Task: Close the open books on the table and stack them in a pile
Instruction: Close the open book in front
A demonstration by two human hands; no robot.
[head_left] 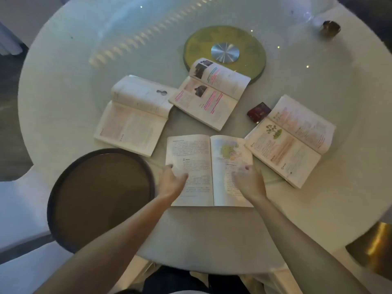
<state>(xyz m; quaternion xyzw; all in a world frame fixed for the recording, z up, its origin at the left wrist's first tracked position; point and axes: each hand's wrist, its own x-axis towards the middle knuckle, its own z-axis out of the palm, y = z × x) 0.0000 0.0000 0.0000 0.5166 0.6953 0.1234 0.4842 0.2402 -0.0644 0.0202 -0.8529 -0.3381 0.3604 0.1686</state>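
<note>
Both hands rest on the nearest open book (210, 168): the left hand (172, 183) lies spread on its left page, the right hand (249, 183) loosely curled on its right page. Beyond the fingers, three more open books (131, 117) (210, 94) (290, 141) fan out.

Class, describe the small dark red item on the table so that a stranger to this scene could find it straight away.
Start at the round white table and find the gold disc at its centre. Come toward the person and to the right, to the open book with a tree picture. The dark red card lies at that book's far left corner: small, closed, the only dark item among pale pages.
</note>
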